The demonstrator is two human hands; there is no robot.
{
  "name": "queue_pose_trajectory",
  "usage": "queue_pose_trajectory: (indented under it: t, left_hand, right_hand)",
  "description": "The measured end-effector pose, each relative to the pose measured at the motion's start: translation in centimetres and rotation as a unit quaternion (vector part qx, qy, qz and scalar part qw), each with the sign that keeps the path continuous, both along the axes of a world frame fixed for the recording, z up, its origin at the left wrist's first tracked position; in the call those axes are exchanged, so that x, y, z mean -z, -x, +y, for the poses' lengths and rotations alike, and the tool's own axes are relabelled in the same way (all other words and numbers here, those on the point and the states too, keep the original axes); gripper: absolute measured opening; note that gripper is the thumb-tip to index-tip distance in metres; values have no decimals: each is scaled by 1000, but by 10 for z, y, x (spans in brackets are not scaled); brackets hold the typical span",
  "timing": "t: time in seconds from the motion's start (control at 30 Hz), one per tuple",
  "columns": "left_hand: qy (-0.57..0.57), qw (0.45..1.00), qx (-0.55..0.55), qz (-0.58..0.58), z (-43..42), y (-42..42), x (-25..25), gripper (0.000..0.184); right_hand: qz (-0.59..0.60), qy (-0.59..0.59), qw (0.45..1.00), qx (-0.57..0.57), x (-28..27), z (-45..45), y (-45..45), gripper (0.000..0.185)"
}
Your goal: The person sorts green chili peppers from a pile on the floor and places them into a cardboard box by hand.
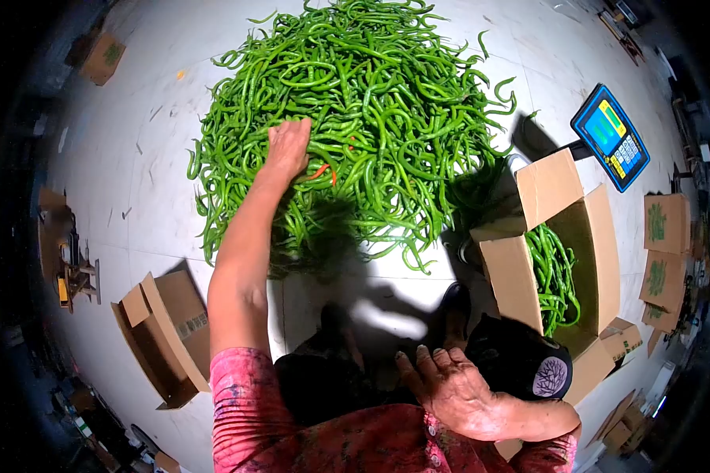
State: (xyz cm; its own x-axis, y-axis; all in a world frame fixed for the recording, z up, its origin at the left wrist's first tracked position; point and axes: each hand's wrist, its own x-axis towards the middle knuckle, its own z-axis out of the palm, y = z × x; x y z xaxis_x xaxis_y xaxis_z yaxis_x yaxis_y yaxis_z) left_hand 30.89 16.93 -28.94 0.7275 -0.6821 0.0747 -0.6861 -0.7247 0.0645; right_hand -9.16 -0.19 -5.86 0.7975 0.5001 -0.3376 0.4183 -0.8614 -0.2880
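Note:
A large heap of long green peppers (386, 118) lies on the pale floor in front of me, with a red pepper (320, 172) among them. My left hand (289, 147) reaches onto the left part of the heap, its fingers curled down at the peppers; what they hold, if anything, is hidden. Close to my body, my right hand (452, 388) is held over my lap with its fingers apart and nothing in it. To the right, an open cardboard box (513, 272) contains green peppers (551, 276).
A scale display (611, 138) stands behind the box at the right. Another open carton (170, 331) sits on the floor at the left. More cardboard boxes (664, 260) line the far right, and a small box (102, 59) is at the upper left.

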Motion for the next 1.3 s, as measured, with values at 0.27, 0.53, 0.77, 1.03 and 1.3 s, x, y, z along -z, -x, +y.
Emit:
queue_pose_trajectory:
  t: [0.27, 0.53, 0.77, 1.03, 1.3]
  left_hand:
    - [9, 1000, -8, -22, 4, 19, -1, 48]
    - [78, 996, 31, -12, 14, 47, -59, 27]
    - [185, 976, -62, 100, 4, 70, -143, 30]
    - [363, 863, -122, 328, 0, 101, -216, 15]
    - [598, 510, -132, 604, -2, 155, -233, 21]
  right_hand:
    - [-24, -9, 1000, -5, 1, -2, 7, 55]
    - [-54, 40, 997, -25, -14, -5, 3, 51]
    - [-112, 65, 991, -19, -20, -10, -1, 45]
    - [-159, 68, 985, -3, -24, -20, 3, 46]
    - [-126, -386, 896, 180, -11, -46, -14, 38]
